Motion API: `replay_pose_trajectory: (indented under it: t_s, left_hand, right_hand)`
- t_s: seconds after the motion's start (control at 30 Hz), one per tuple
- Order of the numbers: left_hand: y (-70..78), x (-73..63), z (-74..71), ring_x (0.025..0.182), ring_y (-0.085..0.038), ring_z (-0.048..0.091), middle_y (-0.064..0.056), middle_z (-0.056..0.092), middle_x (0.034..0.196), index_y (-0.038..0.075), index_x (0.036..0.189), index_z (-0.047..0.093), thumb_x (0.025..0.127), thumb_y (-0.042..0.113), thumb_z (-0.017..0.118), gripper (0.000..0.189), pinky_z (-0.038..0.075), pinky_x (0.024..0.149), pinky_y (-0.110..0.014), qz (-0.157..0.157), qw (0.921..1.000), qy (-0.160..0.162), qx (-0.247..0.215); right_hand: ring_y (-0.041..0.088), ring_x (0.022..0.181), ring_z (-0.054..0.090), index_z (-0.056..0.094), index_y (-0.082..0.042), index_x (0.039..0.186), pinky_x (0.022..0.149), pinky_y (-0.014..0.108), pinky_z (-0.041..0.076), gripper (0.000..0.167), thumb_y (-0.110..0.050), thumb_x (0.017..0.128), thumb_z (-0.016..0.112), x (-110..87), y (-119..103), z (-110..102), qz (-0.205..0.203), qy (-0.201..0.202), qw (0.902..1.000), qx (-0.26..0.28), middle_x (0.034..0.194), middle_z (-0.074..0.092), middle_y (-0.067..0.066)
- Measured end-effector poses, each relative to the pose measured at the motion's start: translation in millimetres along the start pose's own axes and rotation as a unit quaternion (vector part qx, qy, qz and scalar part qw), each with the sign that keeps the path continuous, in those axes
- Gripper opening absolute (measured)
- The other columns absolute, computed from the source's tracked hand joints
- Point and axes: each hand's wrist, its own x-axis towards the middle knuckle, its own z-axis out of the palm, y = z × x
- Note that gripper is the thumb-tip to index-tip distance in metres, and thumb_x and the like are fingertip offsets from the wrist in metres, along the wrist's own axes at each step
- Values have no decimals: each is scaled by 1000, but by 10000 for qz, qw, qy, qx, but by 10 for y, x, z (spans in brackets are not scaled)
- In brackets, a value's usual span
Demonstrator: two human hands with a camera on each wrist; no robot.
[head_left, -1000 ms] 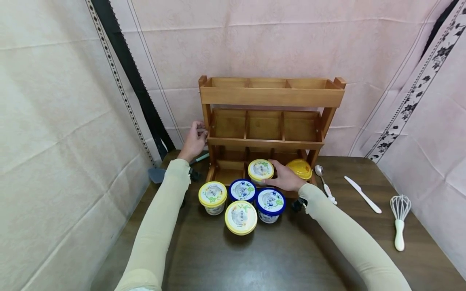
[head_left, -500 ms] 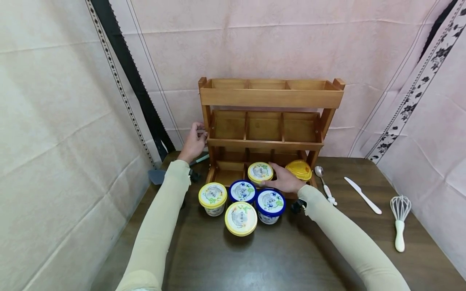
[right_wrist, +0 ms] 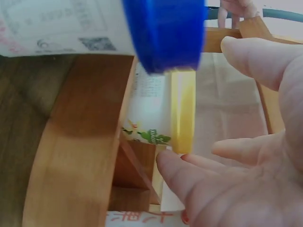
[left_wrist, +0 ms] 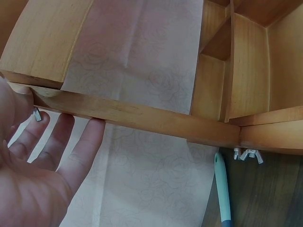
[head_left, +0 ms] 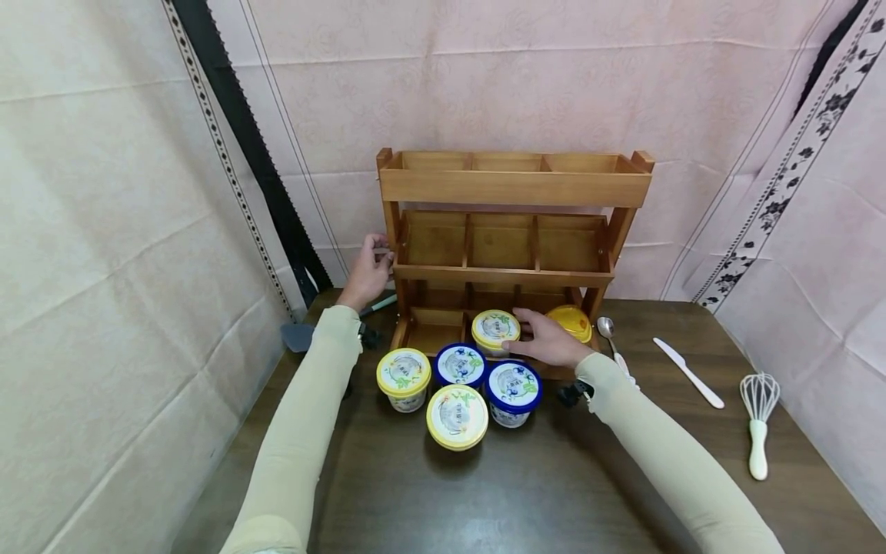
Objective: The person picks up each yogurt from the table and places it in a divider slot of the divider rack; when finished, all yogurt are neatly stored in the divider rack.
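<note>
A tub with a yellow rim and white printed lid [head_left: 496, 328] stands in the middle compartment of the lowest tier of a wooden rack [head_left: 508, 188]. My right hand [head_left: 548, 338] is at its right side, fingers spread; the right wrist view shows the thumb apart from the yellow lid [right_wrist: 183, 113], with a fingertip close beneath it. Fingertips of my left hand [left_wrist: 52, 175] touch the rack's left side post [left_wrist: 137, 113], fingers nearly straight. Before the rack stand two blue-lidded tubs [head_left: 461, 364] and two more yellow-lidded ones [head_left: 404, 371].
A yellow-topped container [head_left: 571, 322] sits in the right bottom compartment. On the table's right side lie a spoon [head_left: 606, 329], a white-handled knife [head_left: 688, 373] and a whisk [head_left: 759, 423]. A spatula [head_left: 298, 336] lies behind my left arm. Cloth [head_left: 526, 85] hangs around the table.
My right hand has shifted slightly right, its fingers loosening from the yellow-lidded tub, which stays in the middle compartment. My left hand stays at the post.
</note>
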Motion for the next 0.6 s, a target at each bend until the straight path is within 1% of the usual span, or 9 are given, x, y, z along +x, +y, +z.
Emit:
replay_pose_trajectory:
  t_s: [0.23,0.47,0.6]
  left_hand:
    - [8,6,-8,134,-33,58,-15,49,149,12,143,42,113,15,47,30,62,97,-54,5,10000,8,-17]
    - [3,15,-2,135,-34,58,-16,49,149,11,143,41,113,14,47,30,61,97,-55,-17,10000,-1,-23]
    - [1,16,4,135,-33,58,-15,49,149,12,143,41,114,14,46,30,61,98,-54,-39,10000,-6,-5]
  right_hand:
    - [42,145,51,37,-9,163,119,61,44,90,-51,94,77,-169,-40,-54,-347,140,9993,43,161,49,18]
    - [42,141,55,44,-10,158,117,63,46,81,-51,96,76,-370,-39,-48,-541,342,9977,230,154,56,17]
    - [42,137,58,50,-11,153,114,64,48,72,-49,97,75,-493,-50,-27,-701,454,9960,316,149,60,16]
